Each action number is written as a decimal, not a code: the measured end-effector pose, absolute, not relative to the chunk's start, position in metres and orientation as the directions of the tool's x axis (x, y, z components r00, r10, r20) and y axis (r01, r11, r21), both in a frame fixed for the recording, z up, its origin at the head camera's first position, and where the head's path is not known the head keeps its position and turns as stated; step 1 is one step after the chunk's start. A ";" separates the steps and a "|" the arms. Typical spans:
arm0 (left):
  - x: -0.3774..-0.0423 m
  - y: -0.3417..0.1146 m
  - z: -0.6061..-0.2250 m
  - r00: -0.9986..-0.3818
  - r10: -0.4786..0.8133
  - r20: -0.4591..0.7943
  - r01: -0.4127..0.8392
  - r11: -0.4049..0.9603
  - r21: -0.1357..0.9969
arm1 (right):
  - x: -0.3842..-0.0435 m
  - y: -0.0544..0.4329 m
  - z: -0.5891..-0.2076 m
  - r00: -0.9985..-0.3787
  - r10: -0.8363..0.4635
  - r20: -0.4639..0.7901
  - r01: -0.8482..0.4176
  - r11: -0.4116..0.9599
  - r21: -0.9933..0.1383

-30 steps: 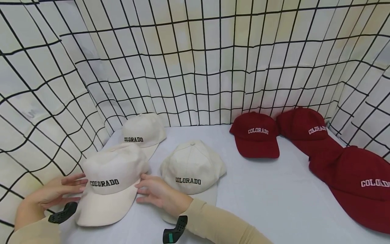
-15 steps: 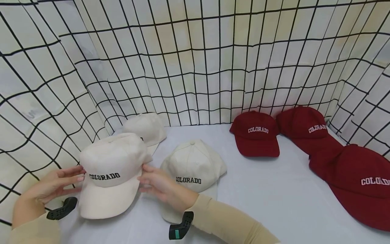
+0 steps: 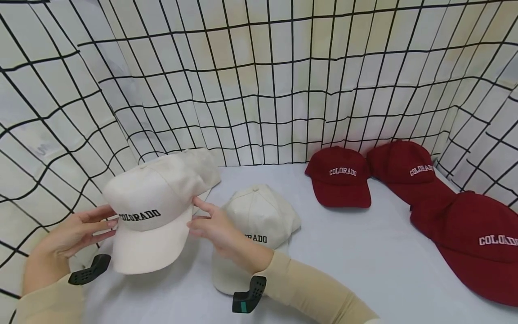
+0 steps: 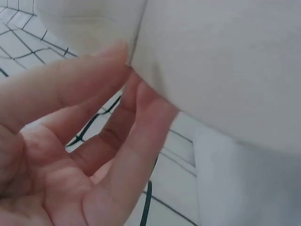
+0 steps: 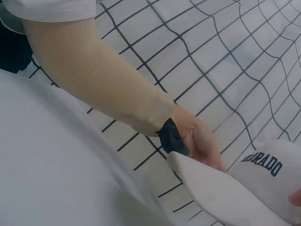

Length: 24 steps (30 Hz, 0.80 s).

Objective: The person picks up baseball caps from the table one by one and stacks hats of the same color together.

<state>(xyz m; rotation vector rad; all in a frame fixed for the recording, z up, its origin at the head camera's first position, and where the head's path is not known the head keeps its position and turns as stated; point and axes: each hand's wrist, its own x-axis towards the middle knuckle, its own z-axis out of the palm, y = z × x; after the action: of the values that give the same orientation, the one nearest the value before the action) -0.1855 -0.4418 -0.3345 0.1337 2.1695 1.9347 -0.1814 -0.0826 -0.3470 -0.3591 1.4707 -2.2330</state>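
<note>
A cream baseball cap [image 3: 154,247] with COLORADO in black letters is held up between both hands at the left, its brim toward me and a shadow below. My left hand [image 3: 82,229] pinches its left edge; the left wrist view shows thumb and fingers of that hand [image 4: 103,150] on the hem of the cap [image 4: 225,66]. On the other side, my right hand [image 3: 218,227] grips the edge where brim meets crown. In the right wrist view the cap's brim [image 5: 216,188] is tilted, and only a fingertip of the right hand [image 5: 295,197] shows.
Behind the held cap, partly hidden, lies another cream cap [image 3: 206,164]. A third cream cap [image 3: 265,211] sits under my right forearm. Three dark red caps, one upright [image 3: 340,180], stand along the right. Wire grid walls [image 3: 259,90] border the white table [image 3: 344,252].
Both hands have raised the cream cap off the table and away from me, tipping it slightly. It now covers more of the cream cap behind.
</note>
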 end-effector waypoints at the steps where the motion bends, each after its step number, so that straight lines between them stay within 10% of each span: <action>1: -0.186 -0.439 -0.334 -0.970 0.221 -0.103 -0.082 0.105 0.991 | -0.182 -0.081 -0.345 -0.878 -0.478 -0.025 0.206 -0.329 -0.922; 24: -0.200 -0.372 -0.320 -0.974 0.224 0.029 -0.038 -0.287 0.957 | -0.215 -0.029 -0.323 -0.939 -0.334 0.076 0.061 -0.383 -0.922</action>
<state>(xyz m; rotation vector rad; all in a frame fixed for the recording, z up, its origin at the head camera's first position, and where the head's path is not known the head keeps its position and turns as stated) -0.1996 -0.3724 -0.3197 0.2352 1.7665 2.3847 -0.2146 -0.0292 -0.3233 -0.3676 1.5845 -2.4014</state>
